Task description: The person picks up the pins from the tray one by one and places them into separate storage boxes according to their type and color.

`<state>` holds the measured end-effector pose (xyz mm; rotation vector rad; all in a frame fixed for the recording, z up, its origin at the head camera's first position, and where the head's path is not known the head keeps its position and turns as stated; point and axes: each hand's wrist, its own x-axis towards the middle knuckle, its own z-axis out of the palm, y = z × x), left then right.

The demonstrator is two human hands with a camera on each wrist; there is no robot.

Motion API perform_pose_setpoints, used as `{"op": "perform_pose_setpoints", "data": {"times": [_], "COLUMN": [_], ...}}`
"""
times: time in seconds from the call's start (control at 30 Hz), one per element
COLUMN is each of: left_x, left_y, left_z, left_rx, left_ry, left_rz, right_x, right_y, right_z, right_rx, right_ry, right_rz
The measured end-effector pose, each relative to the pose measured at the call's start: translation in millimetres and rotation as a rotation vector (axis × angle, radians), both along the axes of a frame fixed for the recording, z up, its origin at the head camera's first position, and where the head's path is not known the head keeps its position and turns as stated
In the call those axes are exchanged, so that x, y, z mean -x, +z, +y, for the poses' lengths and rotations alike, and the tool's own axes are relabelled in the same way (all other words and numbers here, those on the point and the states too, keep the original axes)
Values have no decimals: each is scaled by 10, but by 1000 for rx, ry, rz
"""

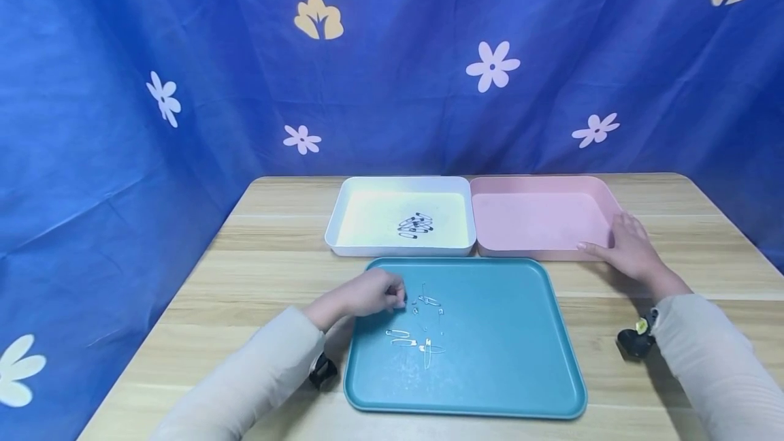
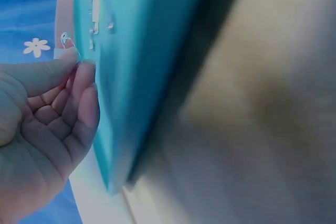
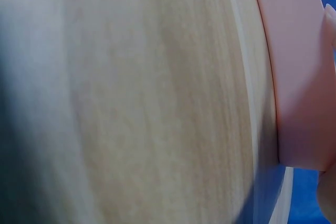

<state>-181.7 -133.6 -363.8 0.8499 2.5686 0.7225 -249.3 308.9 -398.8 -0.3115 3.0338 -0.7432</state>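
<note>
My left hand is over the left edge of the teal tray. In the left wrist view its thumb and index finger pinch a silver safety pin, whose end sticks up past the fingertips. Several more silver safety pins lie scattered on the left half of that tray. At the front right corner of the pink tray, my right hand rests with its thumb along the front rim and its fingers extended by the right side. The right wrist view catches only parts of that hand.
A white tray holding a small heap of black safety pins stands left of the pink one, side by side. Both are behind the teal tray on a wooden table. A blue flowered curtain hangs behind.
</note>
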Motion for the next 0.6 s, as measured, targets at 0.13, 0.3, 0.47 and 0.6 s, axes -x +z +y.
{"op": "perform_pose_setpoints", "data": {"times": [0.13, 0.3, 0.47, 0.6], "left_x": [72, 205, 374, 507], "left_y": [80, 175, 269, 339], "left_z": [73, 209, 418, 614], "left_rx": [-34, -65, -58, -57], "left_ry": [-11, -39, -53, -56], "left_rz": [21, 42, 58, 101], "right_x": [-3, 9, 13, 14], "right_y": [3, -21, -30, -24], "right_z": [-3, 4, 12, 13], "right_rx": [1, 11, 27, 21], "right_ry": [-3, -7, -23, -28], "right_rz": [0, 7, 6, 7]}}
